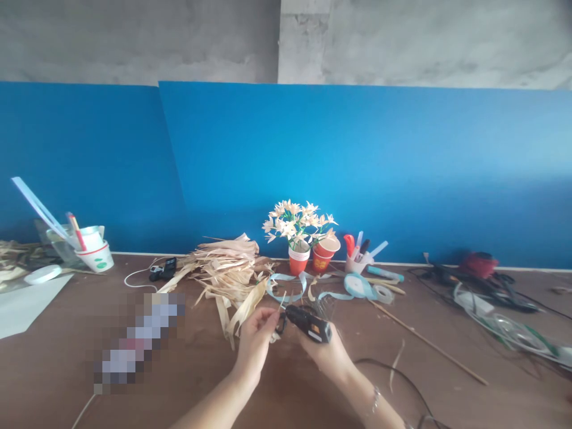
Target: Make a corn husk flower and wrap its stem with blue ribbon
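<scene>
Worktop (201, 369), brown, spread with materials. Loose husk strips (232, 262) heaped left of centre, apparently unworked. Pale flowers (299, 223) on green stems bunched above stacked red cups (299, 262), seemingly finished. Right hand (335, 357) wrapped around black glue gun (313, 328), nozzle near fingertips of left hand (257, 336). Blue ribbon (268, 289) looping loosely in front of cups. Thin pale stem (283, 300) pinched in closed left grip, probably partway made; contact with nozzle impossible to tell.

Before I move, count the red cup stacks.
2: the left stack holds the pale flowers; the right stack stands beside it. How many cups nest in each is unclear.
</scene>
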`<action>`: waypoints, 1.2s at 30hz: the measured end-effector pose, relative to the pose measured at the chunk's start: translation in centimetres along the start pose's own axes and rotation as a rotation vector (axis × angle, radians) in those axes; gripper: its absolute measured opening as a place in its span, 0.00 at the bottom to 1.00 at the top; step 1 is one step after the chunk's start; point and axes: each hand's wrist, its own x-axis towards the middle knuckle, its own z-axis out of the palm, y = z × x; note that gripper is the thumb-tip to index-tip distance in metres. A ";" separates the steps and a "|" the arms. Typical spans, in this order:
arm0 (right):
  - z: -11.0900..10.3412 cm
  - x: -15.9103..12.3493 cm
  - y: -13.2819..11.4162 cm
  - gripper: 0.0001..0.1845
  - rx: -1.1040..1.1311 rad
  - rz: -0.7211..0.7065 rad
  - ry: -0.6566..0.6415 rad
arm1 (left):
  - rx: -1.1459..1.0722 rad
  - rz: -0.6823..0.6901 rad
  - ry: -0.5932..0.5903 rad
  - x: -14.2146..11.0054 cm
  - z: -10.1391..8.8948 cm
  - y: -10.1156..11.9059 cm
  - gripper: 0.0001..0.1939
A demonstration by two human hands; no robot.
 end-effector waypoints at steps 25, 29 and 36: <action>0.4 0.0 -0.2 0.08 0.020 0.185 -0.030 | 0.035 0.017 0.009 -0.1 0.0 0.0 0.17; 0.5 0.0 -0.7 0.07 0.030 0.218 -0.036 | 0.038 0.022 0.013 0.0 -0.1 -0.2 0.17; 0.5 0.1 -0.9 0.13 0.077 0.245 -0.066 | 0.002 0.035 0.018 0.0 -0.1 -0.2 0.17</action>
